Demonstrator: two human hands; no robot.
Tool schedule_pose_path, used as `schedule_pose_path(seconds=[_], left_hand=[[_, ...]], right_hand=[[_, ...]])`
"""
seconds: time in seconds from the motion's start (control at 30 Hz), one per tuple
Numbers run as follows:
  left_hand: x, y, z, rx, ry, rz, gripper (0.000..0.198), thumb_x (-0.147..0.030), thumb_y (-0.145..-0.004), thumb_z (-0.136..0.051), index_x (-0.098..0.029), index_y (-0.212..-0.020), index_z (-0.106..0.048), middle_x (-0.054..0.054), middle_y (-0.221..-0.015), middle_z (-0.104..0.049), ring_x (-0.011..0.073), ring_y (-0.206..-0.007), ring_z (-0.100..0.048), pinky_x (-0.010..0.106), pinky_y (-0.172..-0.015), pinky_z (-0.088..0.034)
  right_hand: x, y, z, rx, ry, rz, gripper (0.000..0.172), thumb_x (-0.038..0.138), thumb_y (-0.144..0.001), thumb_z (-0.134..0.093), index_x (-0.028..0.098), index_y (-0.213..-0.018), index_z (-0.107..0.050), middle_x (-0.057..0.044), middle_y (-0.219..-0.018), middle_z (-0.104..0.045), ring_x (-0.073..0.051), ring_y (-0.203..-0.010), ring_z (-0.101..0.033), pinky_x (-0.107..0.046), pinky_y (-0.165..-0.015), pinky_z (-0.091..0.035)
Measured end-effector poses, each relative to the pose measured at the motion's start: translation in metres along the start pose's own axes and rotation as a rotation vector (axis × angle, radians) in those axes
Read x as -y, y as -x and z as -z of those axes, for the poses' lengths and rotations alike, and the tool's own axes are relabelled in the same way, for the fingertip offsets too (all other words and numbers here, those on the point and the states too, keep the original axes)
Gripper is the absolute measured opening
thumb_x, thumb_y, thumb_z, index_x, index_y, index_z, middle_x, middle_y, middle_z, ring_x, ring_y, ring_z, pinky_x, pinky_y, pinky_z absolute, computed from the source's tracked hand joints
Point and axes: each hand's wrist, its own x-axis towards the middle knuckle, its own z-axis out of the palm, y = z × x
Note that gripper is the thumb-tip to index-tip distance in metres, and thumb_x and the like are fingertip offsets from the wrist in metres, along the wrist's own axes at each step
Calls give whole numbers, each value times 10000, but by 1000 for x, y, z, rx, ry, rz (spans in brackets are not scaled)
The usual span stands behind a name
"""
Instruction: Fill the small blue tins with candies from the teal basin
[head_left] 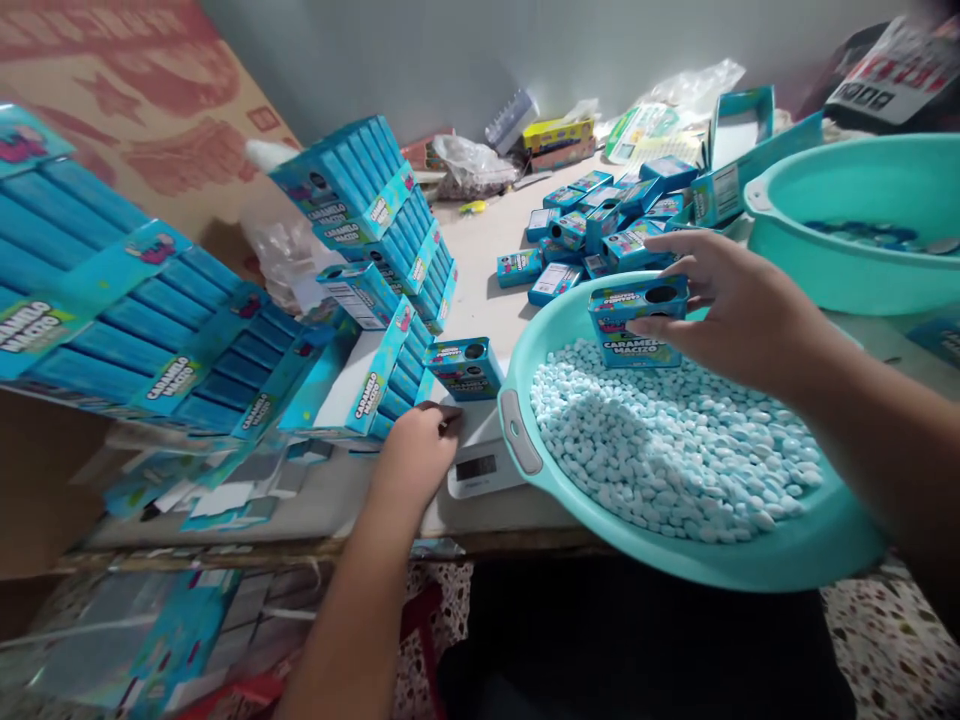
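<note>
Above the candies, my right hand (pixel 739 310) grips a small blue candy box (pixel 636 345) between thumb and fingers, its dark round opening facing up. The turquoise tub (pixel 622 545) below is full of pale blue and white candies (pixel 675 450). My left hand (pixel 420 445) has its fingers curled beside the display tray of boxes (pixel 379 385); what it may hold is hidden. Just beyond its fingertips, another candy box (pixel 465 370) with a round hole stands on a white scale (pixel 484 470). The scale's display is unreadable.
Full display trays are stacked at left (pixel 150 320) and behind (pixel 375 200). Loose candy boxes (pixel 592 220) lie piled at the back. A second turquoise tub (pixel 847 270) stands at right. Cardboard scraps (pixel 232 500) lie near the table's front edge.
</note>
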Motion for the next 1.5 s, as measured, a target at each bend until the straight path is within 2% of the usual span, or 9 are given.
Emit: schedule_pose_path(seconds=[0.2, 0.37, 0.43, 0.77, 1.07, 1.13, 1.27, 1.4, 1.5], left_hand=[[7, 6, 3, -87, -28, -20, 276, -248, -897, -549, -153, -1045, -762, 138, -1007, -752, 299, -942, -705, 412, -863, -557], [-9, 16, 30, -675, 164, -111, 187, -321, -884, -660, -232, -1016, -758, 28, -986, -756, 185, -861, -713, 304, -823, -581], [-21, 8, 39, -762, 268, -114, 187, -327, -873, -684, -224, -1013, -754, 17, -965, -758, 164, -839, -717, 273, -788, -589], [-43, -38, 39, -507, 478, -132, 132, -268, -799, -728, -192, -901, -765, 18, -837, -765, 166, -774, -724, 247, -705, -590], [-54, -17, 41, -643, 591, -192, 118, -258, -803, -747, -173, -886, -741, 12, -817, -742, 138, -750, -706, 230, -689, -589], [-72, -4, 34, -548, 651, -299, 82, -230, -835, -727, -184, -902, -729, 6, -840, -737, 129, -766, -703, 234, -710, -594], [-99, 15, 32, -150, 552, -570, 185, -176, -856, -716, -227, -1035, -721, 18, -1125, -717, 148, -1048, -680, 286, -952, -570], [-75, 1, 53, -318, 319, -416, 264, -238, -908, -656, -235, -1171, -675, 34, -1252, -660, 192, -1223, -593, 377, -1111, -466], [-38, -22, 59, -229, 90, -201, 588, -320, -829, -730, -200, -1374, -545, 101, -1421, -531, 293, -1346, -487, 486, -1168, -385]], right_hand=[[-4, 0, 2, -23, 2, 12, 736, 431, -708, -799, 287, -1392, -570, -75, -1142, -660, -242, -839, -621, -451, -736, -545], [-5, -1, 2, -38, -34, 15, 745, 415, -677, -820, 288, -1373, -585, -52, -1119, -678, -237, -840, -630, -447, -753, -543], [-5, -2, 1, -41, -36, 14, 740, 415, -679, -822, 290, -1369, -587, -51, -1114, -680, -227, -819, -622, -441, -742, -540], [1, 0, -1, 10, -46, 11, 670, 432, -725, -789, 261, -1347, -604, -81, -1112, -682, -282, -919, -642, -459, -794, -564], [0, 0, 5, -38, -16, -15, 680, 415, -731, -785, 262, -1365, -594, -76, -1111, -666, -231, -826, -620, -429, -756, -563], [0, -1, 6, -46, -23, 11, 669, 414, -735, -785, 265, -1360, -598, -69, -1109, -671, -206, -798, -608, -413, -748, -552], [-1, -1, 4, -68, -23, 44, 651, 420, -725, -799, 271, -1332, -619, -64, -1091, -683, -215, -825, -617, -405, -737, -531], [-3, -2, 4, -37, -31, 5, 699, 422, -705, -814, 306, -1358, -592, -49, -1037, -689, -206, -762, -618, -403, -682, -521], [-3, -2, 4, -23, 0, 9, 695, 415, -685, -825, 310, -1338, -612, -46, -1032, -687, -213, -788, -623, -406, -701, -520]])
